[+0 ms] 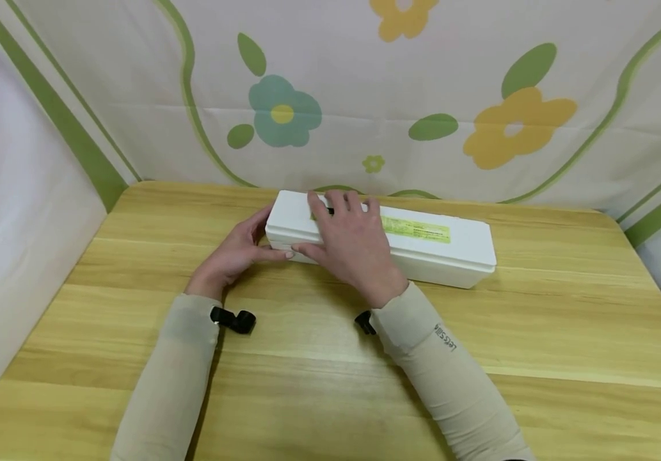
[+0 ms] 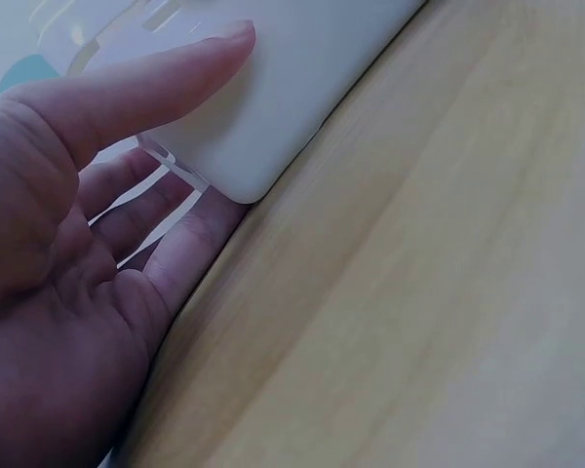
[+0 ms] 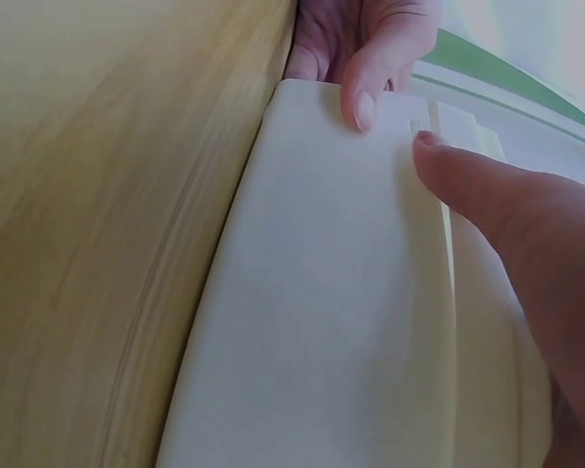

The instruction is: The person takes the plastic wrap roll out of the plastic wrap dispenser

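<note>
Lying lengthwise across the far middle of the desk: a long white rectangular plastic box (image 1: 422,246), lid on, with a yellow-green paper label (image 1: 416,229) stuck along the top. Sitting close to the backdrop, left end slightly nearer than the right end.

Resting over the left part of the lid: the right hand (image 1: 350,243), palm down, fingers spread and reaching toward the far edge, thumb stretching along the near side wall toward the left corner. Showing in the right wrist view: that thumb (image 3: 487,190) pressing flat against the white wall, tip just beside a notch at the lid seam. Grip here lying relaxed and fairly wide, curling round nothing.

Cupping the left end of the box: the left hand (image 1: 232,253), thumb (image 2: 146,83) lying straight along the near wall, the other fingers (image 2: 171,239) tucking round the end corner. Grip closing round that corner, holding the box end between thumb and fingers.

Covering both forearms: beige fabric sleeves (image 1: 451,384), each with a small black wrist camera mount (image 1: 235,319) strapped just behind the hand.

Carrying everything: a light wooden desk (image 1: 566,333) with pale grain. Hanging behind and at both sides: a white cloth backdrop (image 1: 480,96) printed with green stripes, teal and yellow flowers and green leaves.
</note>
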### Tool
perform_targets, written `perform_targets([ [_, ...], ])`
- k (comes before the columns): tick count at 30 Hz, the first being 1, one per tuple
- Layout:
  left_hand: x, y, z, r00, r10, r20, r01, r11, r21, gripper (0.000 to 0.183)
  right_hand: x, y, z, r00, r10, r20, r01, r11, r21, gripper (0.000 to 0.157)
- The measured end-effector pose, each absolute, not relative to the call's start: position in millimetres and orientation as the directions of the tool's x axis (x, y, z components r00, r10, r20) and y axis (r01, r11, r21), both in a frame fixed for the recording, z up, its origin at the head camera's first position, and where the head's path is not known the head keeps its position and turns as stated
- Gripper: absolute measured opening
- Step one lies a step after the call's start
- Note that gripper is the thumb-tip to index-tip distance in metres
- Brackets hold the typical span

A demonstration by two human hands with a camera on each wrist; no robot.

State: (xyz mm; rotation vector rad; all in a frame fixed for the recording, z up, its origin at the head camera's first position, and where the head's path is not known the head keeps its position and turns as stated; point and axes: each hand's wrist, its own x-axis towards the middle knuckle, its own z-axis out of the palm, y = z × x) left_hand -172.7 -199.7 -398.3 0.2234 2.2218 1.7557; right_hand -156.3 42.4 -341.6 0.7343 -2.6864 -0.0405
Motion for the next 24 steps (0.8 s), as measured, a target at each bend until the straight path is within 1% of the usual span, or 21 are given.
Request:
perform_targets([
  [5,-175,-200,-400,-0.944,0.309,-0.118,-0.044,0.236,0.971,0.101,-156,46,-340,-0.800,-0.483,0.355,-0.496,0.866,0.062,0.089],
  [11,-177,-203,-401,-0.946,0.307,-0.103,-0.031,0.230,0.973,0.100,-155,50,-339,-0.773,-0.504,0.385,-0.516,0.853,0.079,0.085],
  [15,-175,-205,-403,-0.951,0.291,-0.108,-0.043,0.220,0.975,0.101,-156,51,-339,-0.767,-0.520,0.376,-0.527,0.845,0.092,0.084],
  [18,-173,-207,-403,-0.952,0.285,-0.112,-0.048,0.221,0.974,0.102,-155,56,-338,-0.781,-0.517,0.350,-0.523,0.848,0.084,0.084],
  [24,-173,-208,-400,-0.954,0.278,-0.109,-0.044,0.229,0.972,0.102,-153,79,-339,-0.818,-0.474,0.326,-0.495,0.869,0.021,0.086],
])
